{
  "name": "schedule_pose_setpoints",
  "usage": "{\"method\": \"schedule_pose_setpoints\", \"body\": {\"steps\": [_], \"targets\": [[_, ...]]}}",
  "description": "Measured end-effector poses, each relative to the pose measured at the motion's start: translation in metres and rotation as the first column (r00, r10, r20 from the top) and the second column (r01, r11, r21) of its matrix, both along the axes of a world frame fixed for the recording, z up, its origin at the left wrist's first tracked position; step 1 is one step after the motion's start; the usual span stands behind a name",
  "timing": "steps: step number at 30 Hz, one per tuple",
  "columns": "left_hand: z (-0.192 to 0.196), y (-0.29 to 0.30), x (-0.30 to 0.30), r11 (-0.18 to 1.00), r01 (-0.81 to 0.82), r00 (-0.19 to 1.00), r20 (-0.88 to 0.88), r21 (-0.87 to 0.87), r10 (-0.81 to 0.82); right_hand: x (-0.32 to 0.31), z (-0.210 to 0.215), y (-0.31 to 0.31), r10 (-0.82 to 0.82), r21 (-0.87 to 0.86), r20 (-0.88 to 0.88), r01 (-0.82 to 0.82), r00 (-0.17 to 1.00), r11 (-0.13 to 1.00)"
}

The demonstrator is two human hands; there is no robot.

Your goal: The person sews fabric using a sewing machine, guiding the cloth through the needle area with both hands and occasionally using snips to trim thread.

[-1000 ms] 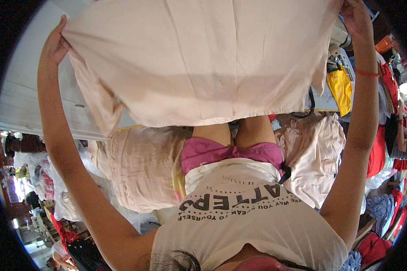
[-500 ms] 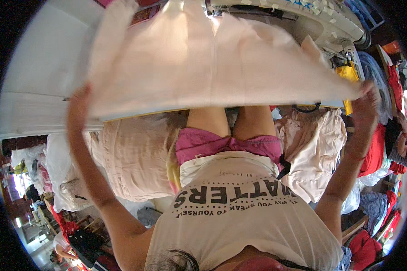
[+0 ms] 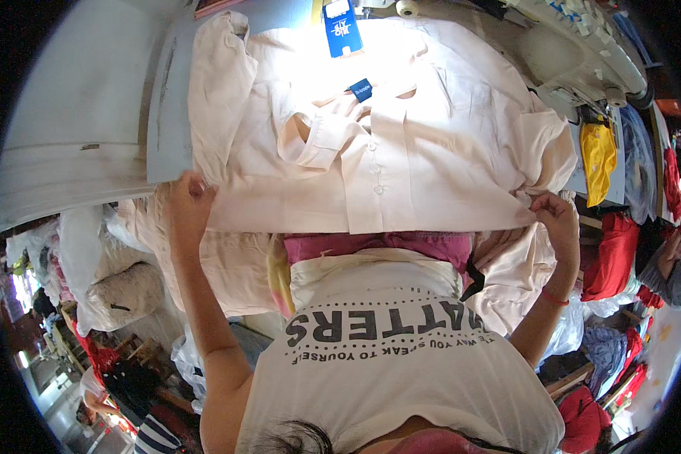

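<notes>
A pale pink long-sleeved shirt (image 3: 446,181) lies spread over the table in front of me, its hem toward my body. Its collar and a dark blue neck label (image 3: 362,90) face up near the middle, above a front placket with small loops or buttons. My left hand (image 3: 191,203) is closed in a pinch on the hem's left corner. At the opposite end, my right hand (image 3: 557,216) pinches the hem's right corner. Both sleeves are on the table, one at the far left, the other folded at the right.
A sewing machine (image 3: 567,53) stands at the far right. A blue printed card (image 3: 342,32) lies beyond the collar under a bright light. Yellow cloth (image 3: 598,163) hangs off the table's right side. Pale pink fabric (image 3: 238,268) is heaped below the table edge, with red cloth (image 3: 611,257) at the right.
Both hands came down and nearer my body, closer together. The shirt, raised and billowing before, now lies flat on the table with its collar and label showing.
</notes>
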State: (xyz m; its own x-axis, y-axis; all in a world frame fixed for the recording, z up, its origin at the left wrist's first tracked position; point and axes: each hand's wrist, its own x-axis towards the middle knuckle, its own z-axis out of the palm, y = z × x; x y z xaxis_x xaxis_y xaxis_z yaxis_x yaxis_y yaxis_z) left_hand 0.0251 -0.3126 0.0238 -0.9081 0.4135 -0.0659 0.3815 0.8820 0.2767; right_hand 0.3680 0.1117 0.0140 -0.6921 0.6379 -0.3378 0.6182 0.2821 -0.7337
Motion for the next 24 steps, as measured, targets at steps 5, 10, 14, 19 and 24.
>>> {"method": "schedule_pose_setpoints", "body": {"steps": [5, 10, 14, 19, 24], "targets": [[-0.003, 0.085, -0.008, 0.796, 0.497, 0.863, -0.29, 0.346, -0.413, -0.089, 0.009, -0.028, 0.099, 0.447, -0.261, 0.03, 0.96, 0.894], [-0.037, 0.136, -0.053, 0.702, 0.7, 0.687, -0.391, 0.131, -0.612, -0.195, -0.02, -0.023, 0.573, 0.76, -0.276, -0.19, 0.772, 0.621], [-0.041, 0.135, -0.071, 0.696, 0.493, 0.865, -0.212, 0.522, -0.455, -0.216, -0.031, -0.005, 0.572, 0.53, -0.351, -0.346, 0.741, 0.774], [-0.022, 0.156, -0.1, 0.892, 0.235, 0.914, -0.399, 0.387, -0.067, -0.228, -0.011, 0.016, 0.381, 0.544, -0.316, -0.163, 0.869, 0.823], [-0.046, 0.166, -0.108, 0.94, 0.301, 0.875, -0.44, 0.163, -0.204, -0.237, -0.03, 0.009, 0.436, 0.65, -0.207, -0.21, 0.876, 0.73]]}}
